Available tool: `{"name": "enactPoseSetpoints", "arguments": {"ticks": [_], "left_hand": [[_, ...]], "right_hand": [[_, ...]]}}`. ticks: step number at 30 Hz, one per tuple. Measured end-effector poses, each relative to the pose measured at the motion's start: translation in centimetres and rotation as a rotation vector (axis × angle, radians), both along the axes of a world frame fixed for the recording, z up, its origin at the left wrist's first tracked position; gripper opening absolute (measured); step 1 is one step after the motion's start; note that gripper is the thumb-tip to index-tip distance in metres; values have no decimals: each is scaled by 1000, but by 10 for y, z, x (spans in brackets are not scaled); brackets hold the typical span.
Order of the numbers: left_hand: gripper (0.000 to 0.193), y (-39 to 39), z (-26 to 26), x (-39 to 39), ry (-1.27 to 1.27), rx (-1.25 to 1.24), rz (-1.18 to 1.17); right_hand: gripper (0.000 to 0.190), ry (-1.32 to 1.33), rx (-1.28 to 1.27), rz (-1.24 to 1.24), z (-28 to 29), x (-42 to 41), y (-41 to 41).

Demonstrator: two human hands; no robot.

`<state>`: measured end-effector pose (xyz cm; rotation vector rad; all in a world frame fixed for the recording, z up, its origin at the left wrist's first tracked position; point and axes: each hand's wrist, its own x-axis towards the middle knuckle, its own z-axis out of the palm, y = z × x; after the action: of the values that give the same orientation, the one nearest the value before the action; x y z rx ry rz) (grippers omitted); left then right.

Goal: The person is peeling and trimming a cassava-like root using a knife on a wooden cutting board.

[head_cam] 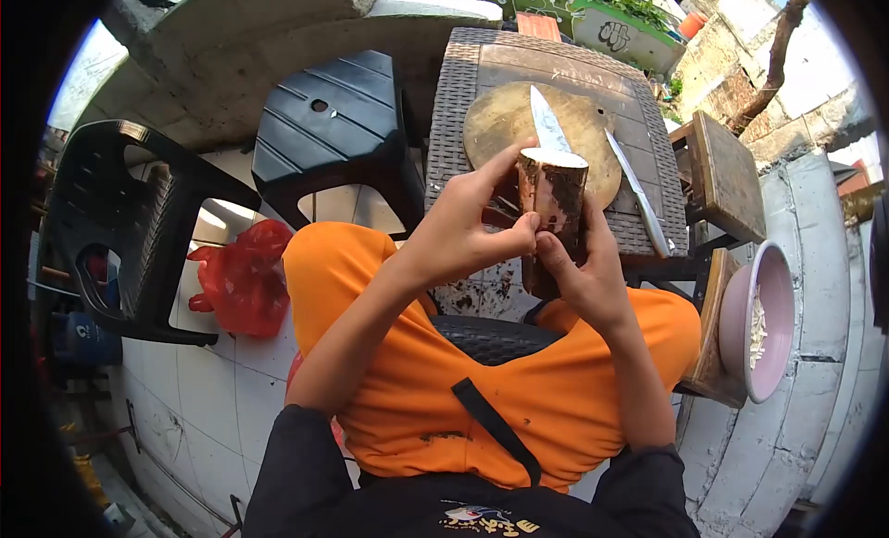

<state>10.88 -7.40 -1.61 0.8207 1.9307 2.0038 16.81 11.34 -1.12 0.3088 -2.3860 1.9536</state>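
Between both hands I hold a thick piece of cassava root nearly upright above my lap. Its cut top is white, and the brown bark is partly gone on the near side, where pinkish inner skin shows. My left hand grips it from the left, thumb on the near face. From the right, my right hand holds its lower part, the thumb close to the left one. Beyond the root, a broad-bladed kitchen knife lies on a round wooden chopping board; its handle is hidden. A slimmer knife lies right of the board.
The board rests on a woven rattan-style table. A black plastic stool and a dark plastic chair stand left, near a red plastic bag. At right, a pink basin with pale strips sits by a wooden stool.
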Motion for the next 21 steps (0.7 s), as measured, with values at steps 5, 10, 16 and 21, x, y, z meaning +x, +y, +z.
{"name": "enactPoseSetpoints", "arguments": {"ticks": [5, 10, 16, 21], "left_hand": [[76, -4, -1, 1, 10, -20, 23], [75, -7, -5, 1, 79, -76, 42], [68, -4, -10, 7, 121, -70, 143], [64, -9, -13, 0, 85, -117, 113]], "right_hand": [[57, 2, 3, 8, -3, -1, -4], [55, 3, 80, 12, -2, -1, -8], [55, 42, 318, -7, -6, 0, -12], [57, -134, 71, -9, -3, -6, -9]]}}
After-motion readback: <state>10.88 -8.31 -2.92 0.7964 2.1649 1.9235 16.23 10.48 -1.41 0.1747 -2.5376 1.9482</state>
